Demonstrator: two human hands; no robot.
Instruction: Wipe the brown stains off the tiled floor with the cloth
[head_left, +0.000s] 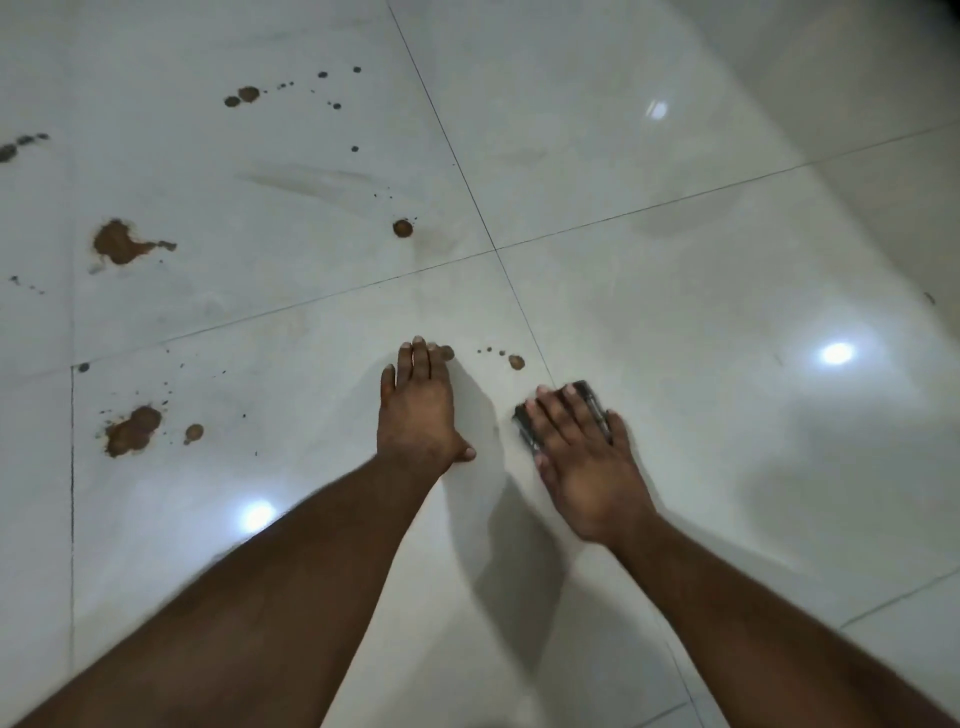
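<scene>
My right hand lies flat with straight fingers on a small dark folded cloth, pressing it to the white tiled floor. My left hand rests flat on the floor just to the left, fingers straight. Brown stains mark the tiles: a small spot right ahead of the cloth, a round one farther off, a large blotch at the far left, another blotch at the near left, and scattered drops at the top left.
Dark grout lines cross at a joint ahead of my hands. A faint wiped smear runs over the far tile. Bright light reflections shine on the glossy tiles to the right, which show no stains.
</scene>
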